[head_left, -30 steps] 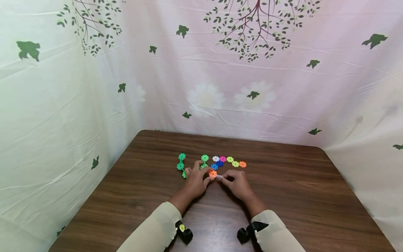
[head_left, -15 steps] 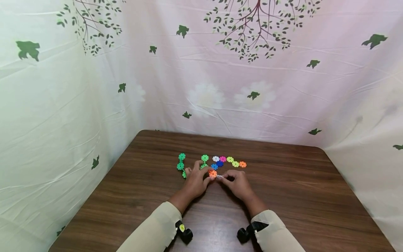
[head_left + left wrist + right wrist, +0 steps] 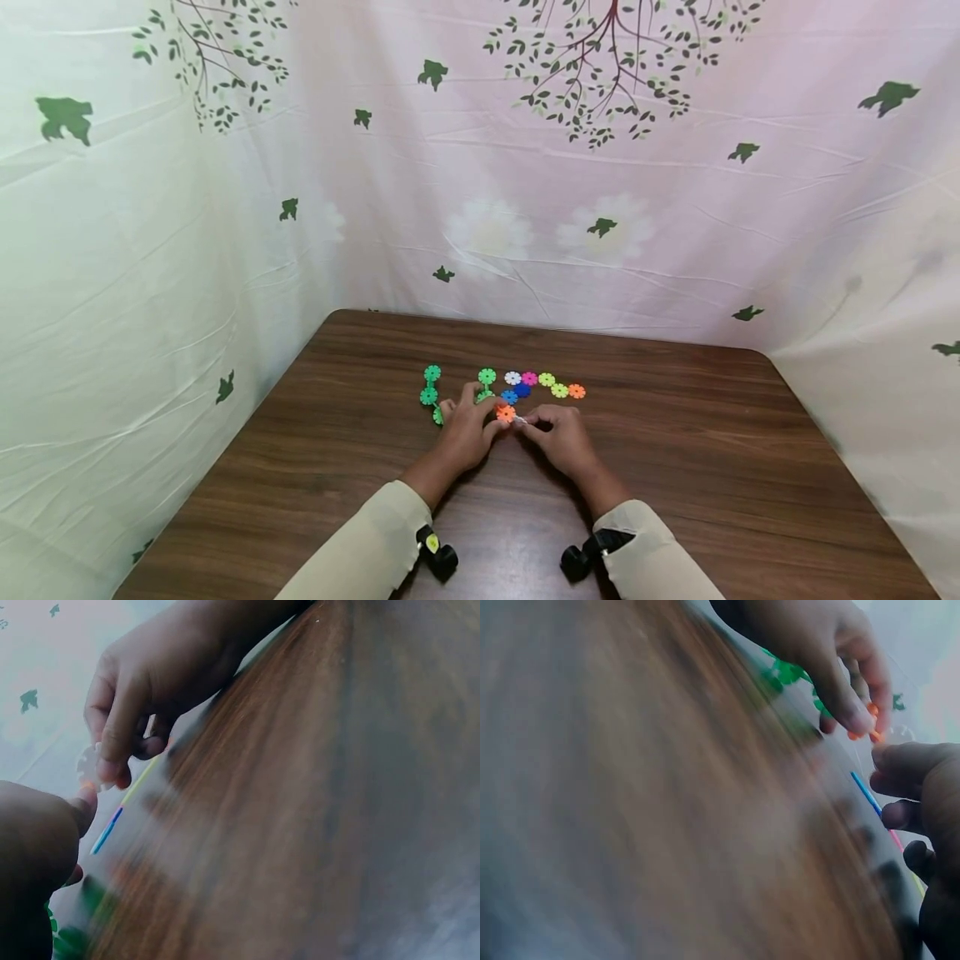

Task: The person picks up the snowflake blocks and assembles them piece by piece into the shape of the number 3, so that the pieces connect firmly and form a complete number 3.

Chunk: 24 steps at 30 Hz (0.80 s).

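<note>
Head view: both hands meet near the centre of the counter (image 3: 697, 467). The left hand (image 3: 467, 429) pinches an orange disc (image 3: 506, 413) between thumb and fingers; the right hand (image 3: 564, 437) grips a white disc (image 3: 520, 421) at the orange one's four o'clock, seen nearly edge-on. Whether their slots have engaged is too small to tell. Given that angle, I'd keep the orange disc steady, line slot to slot crosswise and push straight, without twisting. A green chain (image 3: 428, 396) lies towards ten o'clock, a row of coloured discs (image 3: 547, 380) towards two, all notched like little flowers.

Left wrist view: the right hand's thumb and fingertips pinch the white disc, which looks thin and probably plastic. The row of coloured discs shows as a slim line, lying flat.

Right wrist view: the left hand's thumb and finger clasp the orange disc; the counter's wood grain is blurred.
</note>
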Motion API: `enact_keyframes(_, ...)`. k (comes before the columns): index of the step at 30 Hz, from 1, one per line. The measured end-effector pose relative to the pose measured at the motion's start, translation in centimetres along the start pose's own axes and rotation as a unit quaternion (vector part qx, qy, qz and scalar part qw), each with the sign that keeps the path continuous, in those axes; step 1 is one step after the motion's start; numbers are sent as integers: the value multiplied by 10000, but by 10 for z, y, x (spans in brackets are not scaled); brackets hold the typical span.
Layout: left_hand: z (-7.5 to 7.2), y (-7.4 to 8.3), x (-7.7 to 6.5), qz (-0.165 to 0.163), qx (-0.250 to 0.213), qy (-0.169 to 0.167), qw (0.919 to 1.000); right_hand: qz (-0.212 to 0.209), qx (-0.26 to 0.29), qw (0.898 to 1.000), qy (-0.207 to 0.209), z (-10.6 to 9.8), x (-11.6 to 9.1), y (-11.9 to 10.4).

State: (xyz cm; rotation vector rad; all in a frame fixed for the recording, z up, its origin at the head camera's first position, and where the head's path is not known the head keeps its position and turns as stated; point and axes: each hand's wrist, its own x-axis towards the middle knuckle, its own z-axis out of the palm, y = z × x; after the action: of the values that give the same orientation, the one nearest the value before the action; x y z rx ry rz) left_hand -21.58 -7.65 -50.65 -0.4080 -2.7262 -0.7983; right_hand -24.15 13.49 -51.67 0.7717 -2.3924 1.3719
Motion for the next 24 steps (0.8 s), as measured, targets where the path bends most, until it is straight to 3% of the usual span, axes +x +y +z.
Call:
enact_keyframes(15, 1, 3, 0, 4, 153, -93, 9998, 197, 225, 9995, -49, 4, 0, -5)
enact_keyframes(24, 0, 1, -1, 15, 295, 89, 9995, 364, -137, 9988, -307, 5, 0, -6)
